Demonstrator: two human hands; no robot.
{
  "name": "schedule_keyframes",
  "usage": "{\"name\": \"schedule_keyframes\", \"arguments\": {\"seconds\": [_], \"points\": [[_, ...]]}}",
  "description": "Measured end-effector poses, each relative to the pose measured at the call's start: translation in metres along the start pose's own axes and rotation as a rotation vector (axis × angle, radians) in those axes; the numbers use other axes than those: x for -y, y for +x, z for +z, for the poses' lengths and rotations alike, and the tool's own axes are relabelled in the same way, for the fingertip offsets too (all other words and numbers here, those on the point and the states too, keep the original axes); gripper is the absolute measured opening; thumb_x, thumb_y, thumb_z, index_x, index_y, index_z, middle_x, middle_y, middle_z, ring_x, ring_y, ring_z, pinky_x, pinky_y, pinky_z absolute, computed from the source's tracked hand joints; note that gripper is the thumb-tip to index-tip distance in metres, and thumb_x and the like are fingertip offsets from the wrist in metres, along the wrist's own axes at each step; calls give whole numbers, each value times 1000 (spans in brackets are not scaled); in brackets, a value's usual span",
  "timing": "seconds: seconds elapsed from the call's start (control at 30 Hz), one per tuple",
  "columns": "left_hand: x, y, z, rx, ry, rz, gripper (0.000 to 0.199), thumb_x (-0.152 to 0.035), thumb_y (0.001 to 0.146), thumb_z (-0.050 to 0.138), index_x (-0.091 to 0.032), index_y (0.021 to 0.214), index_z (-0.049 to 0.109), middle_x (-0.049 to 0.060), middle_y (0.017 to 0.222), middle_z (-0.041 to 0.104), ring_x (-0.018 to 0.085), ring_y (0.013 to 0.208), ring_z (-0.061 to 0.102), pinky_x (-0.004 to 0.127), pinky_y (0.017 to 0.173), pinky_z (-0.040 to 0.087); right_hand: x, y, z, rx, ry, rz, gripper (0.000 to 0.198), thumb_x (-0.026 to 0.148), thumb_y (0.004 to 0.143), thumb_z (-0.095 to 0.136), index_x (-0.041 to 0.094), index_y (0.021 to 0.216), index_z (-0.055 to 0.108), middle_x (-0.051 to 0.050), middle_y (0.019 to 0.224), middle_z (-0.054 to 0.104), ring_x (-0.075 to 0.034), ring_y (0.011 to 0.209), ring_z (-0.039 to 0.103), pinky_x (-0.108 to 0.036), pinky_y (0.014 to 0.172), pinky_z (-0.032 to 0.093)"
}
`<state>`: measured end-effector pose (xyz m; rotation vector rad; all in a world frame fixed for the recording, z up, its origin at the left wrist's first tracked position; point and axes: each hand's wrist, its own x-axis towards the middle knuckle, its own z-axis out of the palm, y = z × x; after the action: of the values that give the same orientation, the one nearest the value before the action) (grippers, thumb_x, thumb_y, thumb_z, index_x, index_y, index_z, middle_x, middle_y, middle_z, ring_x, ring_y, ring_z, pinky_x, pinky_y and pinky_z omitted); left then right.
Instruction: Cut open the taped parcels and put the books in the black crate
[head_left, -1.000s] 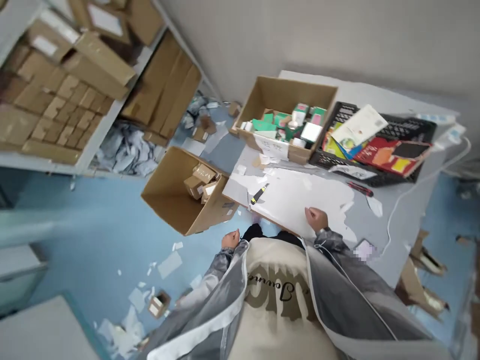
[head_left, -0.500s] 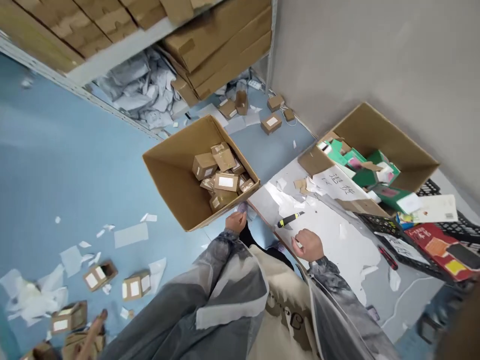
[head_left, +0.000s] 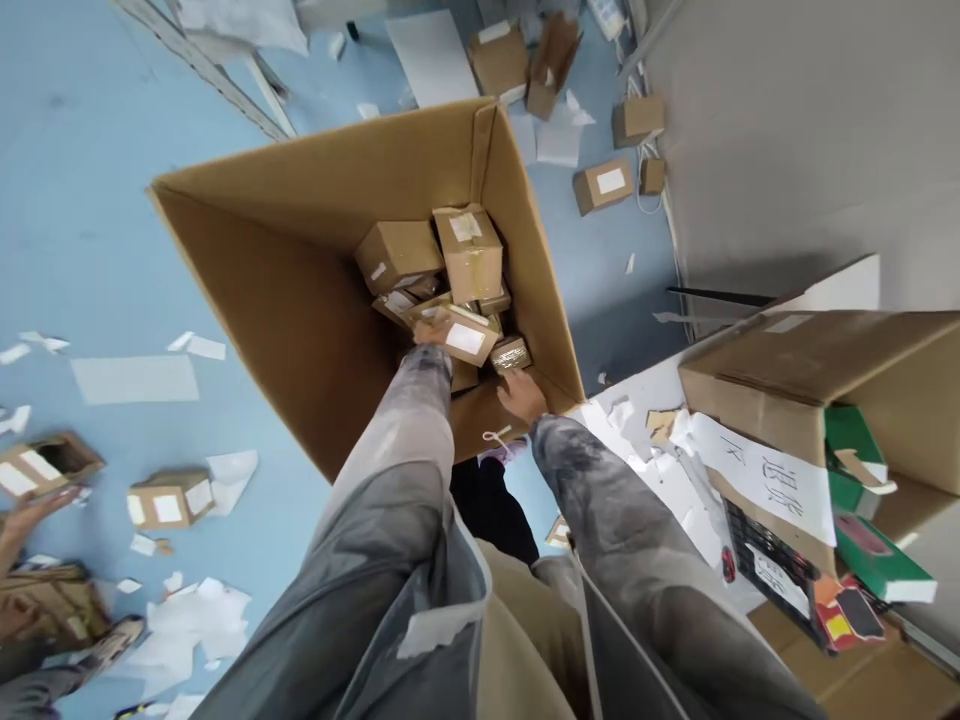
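Floor: blue, littered with paper scraps and stray small cartons all around the big carton [head_left: 315,300], which is my landmark for everything below.
Big carton: open brown cardboard, tilted toward me, with both my arms reaching down inside it.
Table [head_left: 645,400]: just right of the big carton, strewn with torn white paper.
Second carton [head_left: 817,390]: on the table, well right of the big carton; green boxes [head_left: 851,450] show inside it.
Small parcels [head_left: 420,260]: heaped loosely in the bottom corner of the big carton, each brown with a white sticker.
My left hand [head_left: 429,333]: inside the big carton, at the near end of one labelled parcel [head_left: 461,335]; I appear to be grasping it, though my fingers are mostly hidden by my sleeve.
My right hand [head_left: 523,392]: low in the big carton, beside a dark-labelled parcel [head_left: 511,353]; I cannot tell whether it is clenched or released.
Another person's hand [head_left: 34,505]: well left of the big carton, by an opened small box [head_left: 45,465].
Risk, tipping: I judge the slanted big carton could slide or fold under my leaning weight.
Risk, spill: pulling one parcel may topple the loose heap.
Risk, footing: paper scraps round the big carton look slippery.
Writing: the sheet [head_left: 761,475] taped to the second carton carries handwritten Chinese characters, seemingly 退货区; I cannot be sure.
Parcel stickers: too small to read.
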<state>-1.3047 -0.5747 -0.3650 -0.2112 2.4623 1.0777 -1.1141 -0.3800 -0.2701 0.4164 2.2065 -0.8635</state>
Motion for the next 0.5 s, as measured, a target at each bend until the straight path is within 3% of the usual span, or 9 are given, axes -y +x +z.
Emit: {"name": "schedule_keyframes", "arguments": {"seconds": [0.03, 0.1, 0.2, 0.27, 0.4, 0.5], "points": [[17, 20, 14, -63, -11, -18, 76, -84, 117, 61, -9, 122, 72, 21, 130, 79, 35, 137, 74, 52, 116, 58, -7, 31, 12, 11, 59, 102, 50, 30, 114, 67, 24, 163, 75, -18, 169, 70, -37, 157, 65, -51, 142, 49], [53, 54, 40, -65, -22, -152, 82, -84, 109, 76, -5, 127, 69, 27, 140, 77, 41, 145, 73, 51, 122, 56, -21, 82, 35, 53, 168, 243, 44, 31, 112, 69, 24, 154, 79, -16, 160, 76, -33, 146, 73, -47, 135, 56], [108, 91, 67, 189, -17, -339, 108, -62, 84, 110, 0, 157, 59, 38, 170, 64, 45, 162, 61, 49, 134, 47, -39, 137, 65, 134, 241, 305, 36, 28, 102, 78, 25, 137, 83, -13, 140, 84, -34, 126, 80, -49, 122, 64], [142, 107, 75, 256, 16, -319, 115, -50, 85, 112, -5, 172, 51, 32, 176, 64, 42, 163, 62, 48, 135, 45, -47, 167, 78, 133, 253, 348, 30, 24, 94, 81, 23, 124, 84, -15, 132, 85, -39, 127, 78, -56, 122, 62], [183, 121, 76, 304, 51, -299, 96, -50, 93, 106, -13, 168, 59, 24, 164, 76, 41, 151, 69, 48, 129, 49, -51, 223, 91, 9, 349, 464, 20, 15, 85, 81, 23, 102, 76, -19, 122, 83, -46, 136, 72, -60, 127, 54], [187, 116, 69, 279, 62, -338, 86, -59, 92, 107, -13, 153, 68, 24, 152, 77, 40, 142, 70, 47, 125, 52, -40, 252, 101, -63, 520, 466, 20, 18, 86, 77, 27, 102, 68, -9, 107, 80, -36, 125, 71, -51, 121, 55]]}}
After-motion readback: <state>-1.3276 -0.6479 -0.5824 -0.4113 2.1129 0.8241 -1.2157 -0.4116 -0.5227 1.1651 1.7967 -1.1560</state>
